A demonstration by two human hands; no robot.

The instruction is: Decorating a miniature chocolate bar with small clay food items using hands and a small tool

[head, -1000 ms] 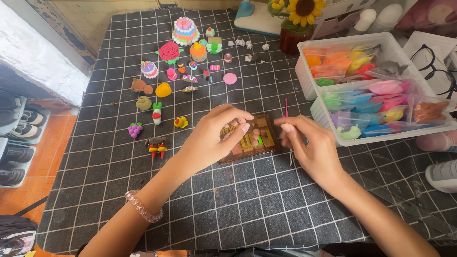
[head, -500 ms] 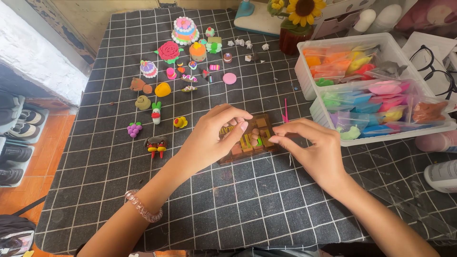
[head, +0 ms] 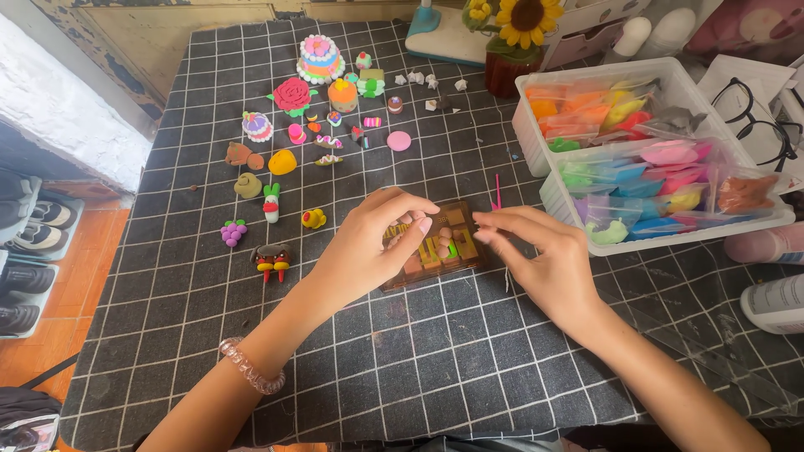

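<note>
On the black checked cloth (head: 352,368), near its middle, lies the small brown tray (head: 435,249) with tiny clay pieces. Compared with a second ago, my right hand (head: 544,259) has come closer to its right edge, so both hands now meet over it. My left hand (head: 377,247) curls over the tray, fingers touching it. My right fingers are pinched together, and whether they hold something I cannot tell.

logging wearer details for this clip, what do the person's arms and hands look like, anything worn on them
Both forearms are bare, with no sleeves in view. The left hand has a translucent pinkish beaded bracelet around its wrist. The right hand shows no bracelet, watch or glove. No rings are visible on either hand, and the fingernails are short and look unpainted.
</note>
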